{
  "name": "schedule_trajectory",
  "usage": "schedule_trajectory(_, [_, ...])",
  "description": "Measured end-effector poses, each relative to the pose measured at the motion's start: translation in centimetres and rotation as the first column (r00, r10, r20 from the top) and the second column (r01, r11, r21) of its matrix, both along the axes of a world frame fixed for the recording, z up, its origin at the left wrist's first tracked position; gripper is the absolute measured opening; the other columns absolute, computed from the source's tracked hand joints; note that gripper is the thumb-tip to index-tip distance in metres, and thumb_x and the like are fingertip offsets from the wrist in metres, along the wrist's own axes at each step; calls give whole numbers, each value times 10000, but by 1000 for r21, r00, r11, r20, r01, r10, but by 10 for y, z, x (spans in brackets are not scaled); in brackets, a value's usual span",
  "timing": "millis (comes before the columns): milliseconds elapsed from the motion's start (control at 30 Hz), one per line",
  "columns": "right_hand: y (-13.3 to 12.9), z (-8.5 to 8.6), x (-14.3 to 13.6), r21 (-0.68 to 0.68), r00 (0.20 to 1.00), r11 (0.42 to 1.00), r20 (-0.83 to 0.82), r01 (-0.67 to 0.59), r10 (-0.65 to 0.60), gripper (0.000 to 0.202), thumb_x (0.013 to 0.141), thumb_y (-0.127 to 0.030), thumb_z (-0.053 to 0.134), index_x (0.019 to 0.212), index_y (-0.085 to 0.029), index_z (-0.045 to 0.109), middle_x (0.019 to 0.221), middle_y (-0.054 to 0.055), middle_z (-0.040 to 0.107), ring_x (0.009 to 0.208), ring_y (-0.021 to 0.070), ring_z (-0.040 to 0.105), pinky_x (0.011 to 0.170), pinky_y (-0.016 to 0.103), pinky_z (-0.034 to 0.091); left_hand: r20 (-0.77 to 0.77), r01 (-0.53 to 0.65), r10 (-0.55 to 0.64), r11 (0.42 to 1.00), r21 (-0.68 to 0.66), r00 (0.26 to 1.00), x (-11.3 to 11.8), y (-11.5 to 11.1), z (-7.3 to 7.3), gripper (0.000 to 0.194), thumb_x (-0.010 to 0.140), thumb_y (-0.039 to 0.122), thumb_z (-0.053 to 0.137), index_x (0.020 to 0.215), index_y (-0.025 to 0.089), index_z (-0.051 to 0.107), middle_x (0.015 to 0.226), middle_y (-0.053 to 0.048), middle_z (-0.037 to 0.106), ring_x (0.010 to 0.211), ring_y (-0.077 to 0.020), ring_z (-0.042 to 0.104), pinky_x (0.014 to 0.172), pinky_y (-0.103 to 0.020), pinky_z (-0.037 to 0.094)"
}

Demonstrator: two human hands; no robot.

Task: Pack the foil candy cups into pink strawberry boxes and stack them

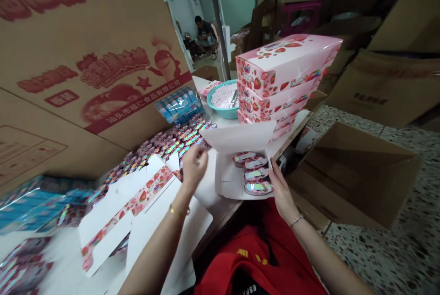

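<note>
An open white carton [228, 185] with its lid flap raised sits at the table's front edge. Several shiny oval packets [256, 175] lie in a column along its right side; the left part of its floor shows bare. My right hand [281, 190] grips the carton's right wall. My left hand [194, 165] is curled closed just left of the carton, and no packet sticks out of it. Behind that hand spreads a heap of the same shiny packets [175, 146]. Flat, unfolded strawberry-print cartons [137, 198] lie under and beside my left forearm.
Closed pink strawberry boxes [288, 54] stand stacked behind the open carton. Near them is a turquoise basin [225, 114] of small pale pieces. A large printed cardboard box [68, 65] walls the left. An open brown box [354, 175] is at right. A person [205, 36] sits far back.
</note>
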State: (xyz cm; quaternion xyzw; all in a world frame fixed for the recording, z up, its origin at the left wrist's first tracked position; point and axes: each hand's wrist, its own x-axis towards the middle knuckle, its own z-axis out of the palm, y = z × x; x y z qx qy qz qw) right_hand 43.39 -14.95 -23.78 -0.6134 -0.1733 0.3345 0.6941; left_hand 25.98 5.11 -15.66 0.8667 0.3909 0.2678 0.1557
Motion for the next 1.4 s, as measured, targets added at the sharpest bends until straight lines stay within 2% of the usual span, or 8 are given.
schedule_trajectory(133, [-2,17,-1,-99,907,995,420,22,21,755,928,-604,507,1560,-256,282,1642,51,224,1509,253,210,1236,484,185,-340,-231,230,972,36,912,-2,75,-20,660,844,452,599,1403,128,460,1512,-228,412,1413,-379,366,1115,-529,335])
schedule_trajectory(233, [4,47,0,-201,502,978,842,-47,197,657,927,-513,562,1498,-220,423,1587,85,355,1474,300,256,1226,526,153,-554,-216,193,976,24,810,8,97,-44,808,830,533,608,1462,82,383,1598,-259,247,1492,-435,175,1166,-626,151])
schedule_trajectory(333, [23,67,1,-452,75,868,877,-207,474,599,925,-502,583,1446,-220,499,1496,81,494,1378,311,381,1207,524,151,-605,-176,212,977,119,767,15,95,-59,696,871,442,564,1434,61,411,1550,-268,342,1468,-421,249,1177,-632,64])
schedule_trajectory(467, [50,68,6,-636,-147,752,772,-174,618,726,878,-654,579,1412,-163,530,1474,128,511,1316,348,417,1148,538,205,-580,-97,202,974,207,789,15,87,-58,529,877,384,544,1316,91,520,1338,-237,571,1323,-398,444,1169,-653,34])
schedule_trajectory(767, [76,75,9,-648,-196,760,741,42,643,442,941,-465,594,1283,-185,626,1208,153,622,1134,324,478,862,426,367,-6,-161,161,987,29,987,-30,74,-12,701,744,472,708,1319,161,455,1285,-159,557,1207,-312,530,1049,-455,428])
schedule_trajectory(933, [94,72,6,-659,-213,751,731,26,649,228,976,-263,520,979,-177,731,1175,147,621,1122,295,479,864,405,368,265,158,-66,926,-343,962,-53,24,15,687,727,482,718,1314,262,437,1304,-67,566,1109,-248,618,914,-369,532])
schedule_trajectory(1100, [94,75,9,-675,-133,734,723,68,678,224,945,-221,511,988,-153,720,1117,165,646,1087,305,508,837,406,384,83,483,-478,838,-254,874,-8,-4,19,687,707,398,766,1299,231,459,1286,-95,570,1192,-264,562,1029,-391,455])
schedule_trajectory(1400, [85,86,15,-691,-48,702,706,172,706,189,917,-241,543,989,-151,693,1027,150,667,1026,298,573,783,386,424,-547,395,-381,913,-97,745,47,-8,25,528,750,435,704,1208,216,556,1152,-122,600,1107,-331,554,964,-469,392])
